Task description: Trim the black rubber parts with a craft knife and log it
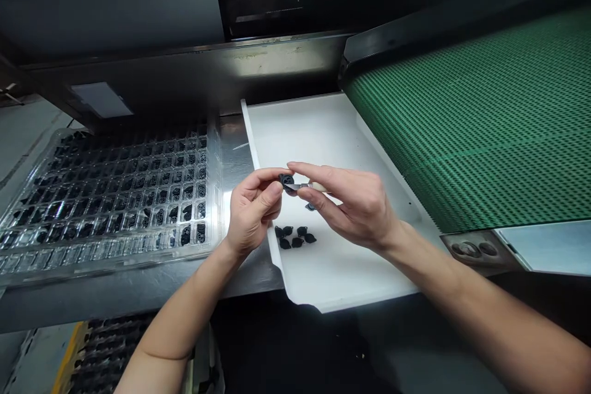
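Observation:
Between its thumb and fingers, my left hand point(255, 209) pinches a small round black part point(287, 180) above the left side of a white board point(360, 280). My right hand point(353, 200) grips a small knife point(310, 186) with a pale handle, and its metal blade touches the black part. Several similar black pieces point(297, 242) lie on the board below the hands. Another dark piece point(311, 207) is partly hidden under my right hand.
On the left, a clear plastic tray point(215, 197) holds rows of black parts on a metal surface. A green perforated conveyor belt point(489, 117) slopes along the right. Behind the board rises a metal wall point(286, 64). More black parts fill a tray point(104, 351) at lower left.

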Action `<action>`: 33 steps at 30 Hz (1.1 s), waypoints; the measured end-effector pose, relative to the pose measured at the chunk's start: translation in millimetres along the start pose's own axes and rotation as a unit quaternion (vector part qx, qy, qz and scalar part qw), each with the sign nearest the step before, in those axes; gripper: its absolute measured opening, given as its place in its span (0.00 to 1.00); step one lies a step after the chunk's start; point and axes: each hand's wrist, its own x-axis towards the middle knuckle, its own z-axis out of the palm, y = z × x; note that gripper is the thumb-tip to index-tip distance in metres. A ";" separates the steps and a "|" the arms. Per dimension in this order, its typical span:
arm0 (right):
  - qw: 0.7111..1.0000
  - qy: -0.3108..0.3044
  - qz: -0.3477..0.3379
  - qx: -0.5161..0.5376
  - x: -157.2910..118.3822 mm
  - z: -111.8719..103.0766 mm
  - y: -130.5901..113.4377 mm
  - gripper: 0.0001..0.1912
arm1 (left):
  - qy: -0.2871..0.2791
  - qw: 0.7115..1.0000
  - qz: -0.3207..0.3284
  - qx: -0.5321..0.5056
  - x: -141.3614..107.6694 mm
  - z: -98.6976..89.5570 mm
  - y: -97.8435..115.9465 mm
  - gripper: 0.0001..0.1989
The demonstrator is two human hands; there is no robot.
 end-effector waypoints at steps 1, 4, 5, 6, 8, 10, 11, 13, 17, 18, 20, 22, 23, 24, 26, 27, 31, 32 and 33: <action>1.000 0.000 -0.003 -0.006 0.0 0.0 0.1 0.14 | -0.001 1.000 -0.001 -0.001 0.0 -0.1 0.2 0.11; 1.000 0.001 -0.012 -0.018 0.3 -0.7 0.4 0.14 | 0.002 1.000 -0.005 -0.004 0.4 -0.7 0.6 0.12; 1.000 0.000 -0.014 -0.017 0.4 -1.1 0.5 0.15 | 0.005 1.000 -0.006 -0.004 0.7 -1.0 0.8 0.13; 1.000 -0.002 -0.014 -0.014 0.5 -1.5 0.7 0.15 | 0.007 1.000 -0.007 -0.004 0.9 -1.5 0.9 0.13; 1.000 -0.007 -0.012 -0.003 0.7 -2.2 1.3 0.15 | 0.007 1.000 -0.009 -0.004 1.4 -2.4 1.3 0.14; 1.000 -0.007 -0.011 0.003 0.8 -2.7 1.9 0.15 | 0.003 1.000 -0.009 -0.001 1.7 -3.1 1.7 0.14; 1.000 -0.003 -0.011 0.005 0.7 -2.8 2.2 0.14 | 0.000 1.000 -0.009 0.001 1.7 -3.2 2.0 0.14; 1.000 0.003 -0.007 0.011 0.7 -3.2 2.2 0.14 | -0.003 1.000 -0.010 0.008 1.4 -3.2 2.5 0.14; 0.999 -0.012 0.009 0.036 1.2 -4.1 -0.3 0.16 | 0.003 1.000 -0.011 0.003 0.5 -3.0 2.9 0.13; 0.999 -0.017 0.010 0.038 1.3 -4.3 -0.9 0.17 | 0.002 1.000 -0.011 -0.002 0.4 -3.2 2.9 0.13; 0.999 -0.020 0.010 0.033 1.6 -4.5 -1.3 0.18 | 0.000 1.000 -0.012 -0.006 0.3 -3.7 3.0 0.13; 1.000 -0.019 0.005 0.022 1.7 -4.4 -0.7 0.18 | 0.003 1.000 -0.016 -0.004 0.4 -4.1 3.3 0.14; 1.000 -0.018 0.001 0.018 1.7 -4.2 -0.2 0.18 | 0.006 1.000 -0.020 -0.003 0.4 -4.2 3.5 0.15; 1.000 -0.016 -0.002 0.015 1.7 -4.1 0.4 0.18 | 0.008 1.000 -0.023 -0.001 0.4 -4.1 3.7 0.15; 1.000 -0.012 -0.003 0.015 1.6 -3.6 0.9 0.17 | 0.012 1.000 -0.027 0.001 0.3 -3.9 4.3 0.16; 1.000 -0.009 0.000 0.020 1.5 -3.3 0.8 0.16 | 0.011 1.000 -0.028 0.001 0.3 -3.7 4.6 0.16; 0.997 0.008 0.042 0.062 0.4 -2.0 -1.1 0.15 | -0.009 1.000 -0.029 0.003 0.4 -3.5 5.6 0.16; 0.995 0.011 0.060 0.076 0.0 -1.9 -1.4 0.15 | -0.019 0.999 -0.030 0.002 0.7 -3.6 5.5 0.15; 0.993 0.012 0.078 0.091 -0.3 -1.9 -1.5 0.15 | -0.025 0.999 -0.030 0.000 1.0 -3.9 5.3 0.14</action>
